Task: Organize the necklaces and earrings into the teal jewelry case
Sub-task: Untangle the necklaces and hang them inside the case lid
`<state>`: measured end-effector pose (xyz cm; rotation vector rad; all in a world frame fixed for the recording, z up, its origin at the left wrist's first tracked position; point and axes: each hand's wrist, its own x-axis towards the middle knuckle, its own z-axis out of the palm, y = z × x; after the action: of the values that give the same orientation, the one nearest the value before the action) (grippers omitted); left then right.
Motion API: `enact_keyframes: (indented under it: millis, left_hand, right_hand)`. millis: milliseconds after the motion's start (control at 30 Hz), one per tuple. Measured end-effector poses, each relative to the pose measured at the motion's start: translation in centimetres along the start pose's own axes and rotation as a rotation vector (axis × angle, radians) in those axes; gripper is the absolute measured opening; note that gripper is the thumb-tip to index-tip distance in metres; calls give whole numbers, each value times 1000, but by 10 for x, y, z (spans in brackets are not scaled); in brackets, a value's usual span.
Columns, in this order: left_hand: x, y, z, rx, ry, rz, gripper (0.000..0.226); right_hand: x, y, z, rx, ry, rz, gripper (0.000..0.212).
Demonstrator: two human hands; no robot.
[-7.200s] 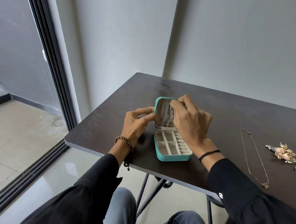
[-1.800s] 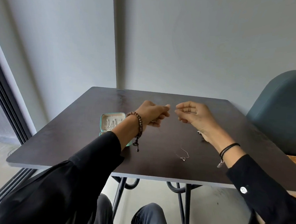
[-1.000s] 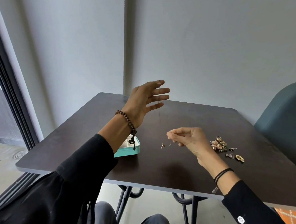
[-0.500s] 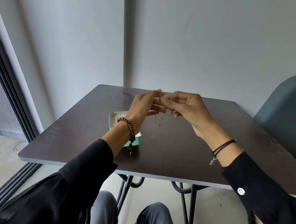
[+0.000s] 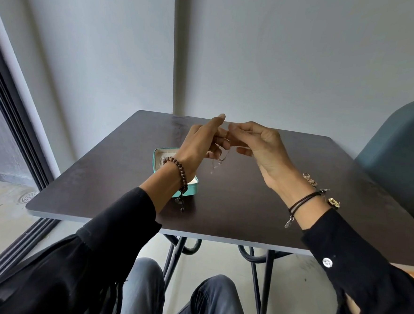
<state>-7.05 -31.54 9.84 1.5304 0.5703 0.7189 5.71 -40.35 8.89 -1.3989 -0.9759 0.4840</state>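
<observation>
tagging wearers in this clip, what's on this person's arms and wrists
Long black sleeves on both arms, the right cuff with a white button. A brown beaded bracelet with a dark dangling tassel on the left wrist; a black cord bracelet with a small silver charm on the right.

Both arms are covered by long, loose black sleeves: left sleeve [image 5: 112, 236], right sleeve [image 5: 355, 260]. The right cuff carries one white button [image 5: 327, 262]. The wrist of the left hand [image 5: 199, 144] bears a brown bead bracelet [image 5: 179, 171] with a dark dangling end [image 5: 181, 201]. The wrist of the right hand [image 5: 263, 148] bears a black cord bracelet [image 5: 303, 201] with a small silver charm [image 5: 288, 222]. Legs: grey-blue jeans [image 5: 142, 289].
</observation>
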Motion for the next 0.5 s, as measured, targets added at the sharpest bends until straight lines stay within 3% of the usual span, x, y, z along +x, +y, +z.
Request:
enact_keyframes:
  millis: [167,300,500]
  left_hand:
    - [0,0,-3,-25,11,-11,49]
    - [2,-4,-9,1,3,-12,49]
    - [2,-12,-12,55,-13,-36,54]
  right_hand:
    - [0,5,3,80,-46,95,36]
    - [1,4,4,264,-54,135,16]
    - [3,-4,4,532,-3,151,16]
